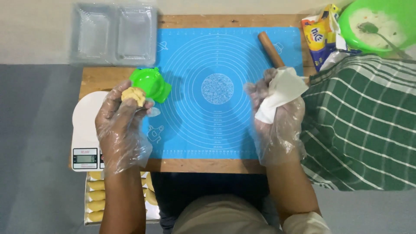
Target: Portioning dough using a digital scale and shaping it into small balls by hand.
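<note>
Both hands wear loose clear plastic gloves. My left hand (121, 119) grips a small lump of tan dough (134, 94) just in front of a green plastic dumpling press (151, 83) at the left edge of the blue silicone mat (216, 125). My right hand (275, 117) is closed on a crumpled white tissue (279, 93) over the mat's right side. A wooden rolling pin (271, 48) lies just beyond that hand.
A white kitchen scale (85, 134) sits left of the mat on the wooden board (190, 165). Clear plastic trays (115, 34) lie at the back left. A tray of shaped pastries (96, 195) sits below the scale. A green striped cloth (359, 121), flour packet (320, 37) and green bowl (344, 21) are right.
</note>
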